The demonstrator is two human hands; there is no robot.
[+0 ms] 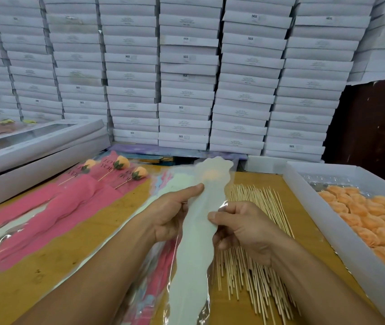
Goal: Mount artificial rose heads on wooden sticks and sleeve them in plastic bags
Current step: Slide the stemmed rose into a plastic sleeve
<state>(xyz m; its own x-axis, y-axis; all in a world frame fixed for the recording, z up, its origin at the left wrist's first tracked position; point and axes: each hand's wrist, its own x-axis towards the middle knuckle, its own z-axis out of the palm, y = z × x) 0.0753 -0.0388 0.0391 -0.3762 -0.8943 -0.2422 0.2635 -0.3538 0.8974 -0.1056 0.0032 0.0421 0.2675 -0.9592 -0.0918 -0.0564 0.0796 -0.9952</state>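
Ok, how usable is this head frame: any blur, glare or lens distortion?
Head view: even indoor light, no hard shadows. The white sleeve held by the left hand and right hand looks soft and smeared, with the orange rose head only a blur through it. There are glare streaks on the clear plastic edge. The stacked boxes bow outward from wide-angle distortion, and their labels are unreadable.

Several stacked white boxes (186, 66) carried the letters "SGS"; the pink sleeves (107, 170) read "LOVE YOU", partly covered.
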